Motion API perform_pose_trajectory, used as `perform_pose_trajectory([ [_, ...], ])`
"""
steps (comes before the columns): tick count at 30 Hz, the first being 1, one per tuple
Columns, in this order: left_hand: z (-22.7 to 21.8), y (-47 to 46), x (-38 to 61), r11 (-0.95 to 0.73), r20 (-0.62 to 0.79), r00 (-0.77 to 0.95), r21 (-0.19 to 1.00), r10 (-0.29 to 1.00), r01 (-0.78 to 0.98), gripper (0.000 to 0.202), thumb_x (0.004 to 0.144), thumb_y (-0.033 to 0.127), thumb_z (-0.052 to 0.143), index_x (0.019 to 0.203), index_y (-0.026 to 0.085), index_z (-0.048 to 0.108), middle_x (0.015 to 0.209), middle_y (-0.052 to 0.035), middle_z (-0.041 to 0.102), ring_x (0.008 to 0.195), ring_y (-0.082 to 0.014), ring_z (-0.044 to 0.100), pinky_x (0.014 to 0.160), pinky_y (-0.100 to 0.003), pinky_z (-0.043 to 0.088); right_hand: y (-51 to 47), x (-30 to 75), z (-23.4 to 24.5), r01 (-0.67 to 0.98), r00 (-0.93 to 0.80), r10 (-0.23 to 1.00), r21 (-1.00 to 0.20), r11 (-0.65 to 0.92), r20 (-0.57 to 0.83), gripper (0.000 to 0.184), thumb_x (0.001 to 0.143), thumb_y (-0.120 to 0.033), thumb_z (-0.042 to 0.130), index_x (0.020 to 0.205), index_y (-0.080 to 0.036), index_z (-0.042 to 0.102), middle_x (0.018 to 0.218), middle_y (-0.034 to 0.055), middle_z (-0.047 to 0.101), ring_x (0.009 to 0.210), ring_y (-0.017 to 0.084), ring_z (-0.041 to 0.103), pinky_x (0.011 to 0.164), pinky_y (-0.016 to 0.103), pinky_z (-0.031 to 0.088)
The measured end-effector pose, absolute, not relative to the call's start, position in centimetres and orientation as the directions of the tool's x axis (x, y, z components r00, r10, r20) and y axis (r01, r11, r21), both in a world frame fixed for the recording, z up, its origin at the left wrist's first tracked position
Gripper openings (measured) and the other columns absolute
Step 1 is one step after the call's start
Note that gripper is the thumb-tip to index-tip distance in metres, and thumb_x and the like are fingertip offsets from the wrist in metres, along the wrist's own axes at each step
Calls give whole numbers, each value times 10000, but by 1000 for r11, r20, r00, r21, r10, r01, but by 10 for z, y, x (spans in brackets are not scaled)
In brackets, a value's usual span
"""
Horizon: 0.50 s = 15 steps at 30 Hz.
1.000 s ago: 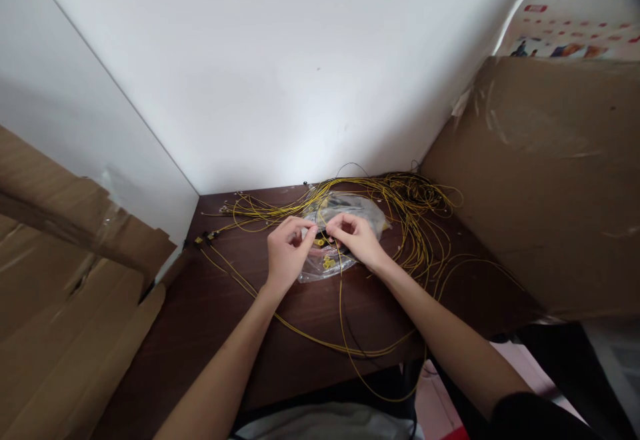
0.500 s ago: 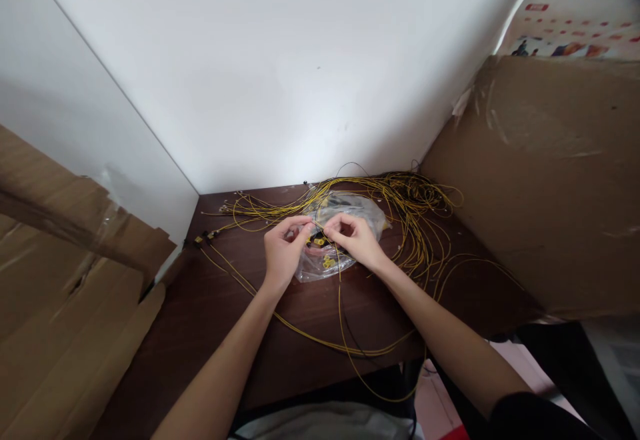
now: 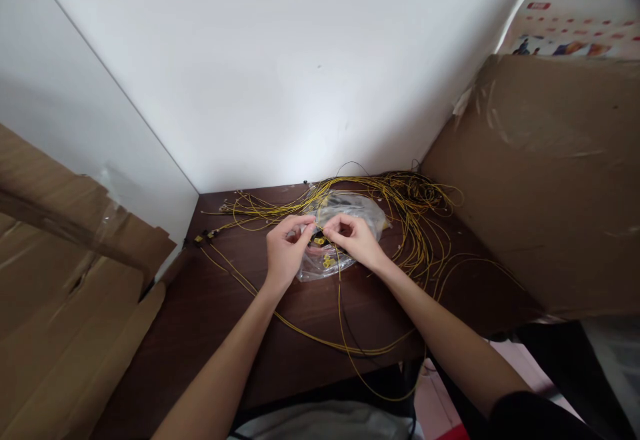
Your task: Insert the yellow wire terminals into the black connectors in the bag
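You have two hands at work over one dark wooden table (image 3: 225, 313), and both meet above a single clear plastic bag (image 3: 361, 212) lying near the table's middle. Your left hand (image 3: 284, 253) and your right hand (image 3: 358, 240) are each pinched nearly closed, thumb against forefinger, with the other fingers curled. Between the two sets of fingertips sits one small connector (image 3: 319, 241), yellow and black. Both pinches close on it, though it is too small to tell which hand bears most of it. A few more yellow pieces (image 3: 329, 263) show through the bag just below your fingers; their number cannot be told. The yellow wires (image 3: 417, 203) are too many and too tangled to count. They heap at the back right of the table, run under the bag, and loop off the near edge. Two small connector ends (image 3: 203, 239) lie at the table's left edge, well apart from your hands. Two cardboard sheets flank the table, one on the left (image 3: 65, 293) and one on the right (image 3: 540, 180), and one poster (image 3: 575, 20) hangs above the right sheet. Against a second ago little differs: your hands stay pinched at the same spot above the bag with only a slight shift of the fingertips, and the bag and wires lie as they did.
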<state>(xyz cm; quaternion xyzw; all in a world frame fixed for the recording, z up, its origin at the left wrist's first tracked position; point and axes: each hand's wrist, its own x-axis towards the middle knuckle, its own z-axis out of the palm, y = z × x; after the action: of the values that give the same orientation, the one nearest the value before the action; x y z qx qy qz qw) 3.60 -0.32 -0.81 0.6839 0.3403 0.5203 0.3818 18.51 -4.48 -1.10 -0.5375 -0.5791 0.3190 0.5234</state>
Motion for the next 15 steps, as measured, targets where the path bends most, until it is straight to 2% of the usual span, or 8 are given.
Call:
perform_pose_trajectory([
  [4,-9,-3,36,-502,473,260,863,842,53,134,744,244,609,831,173,683,789,-33,621,605,-91,511,526,-197,393,-44,185,-12,299,128,957,-930,214,261,151,720,-287,621,767,-144,619,747,45,633,695,145,572,656,274,448],
  [11,-8,-6,37,-520,482,280,851,830,76,113,737,233,602,796,171,675,667,-3,554,547,-81,442,492,-191,350,-47,182,-8,237,100,953,-937,256,285,179,744,-329,614,805,-161,629,759,36,644,695,141,579,677,277,458],
  [15,-7,-7,38,-488,451,259,867,854,103,166,730,230,608,874,168,660,637,11,574,516,-68,430,503,-183,372,-48,181,-6,225,117,954,-943,246,276,177,741,-334,618,752,-157,627,735,34,642,688,143,576,677,277,453],
])
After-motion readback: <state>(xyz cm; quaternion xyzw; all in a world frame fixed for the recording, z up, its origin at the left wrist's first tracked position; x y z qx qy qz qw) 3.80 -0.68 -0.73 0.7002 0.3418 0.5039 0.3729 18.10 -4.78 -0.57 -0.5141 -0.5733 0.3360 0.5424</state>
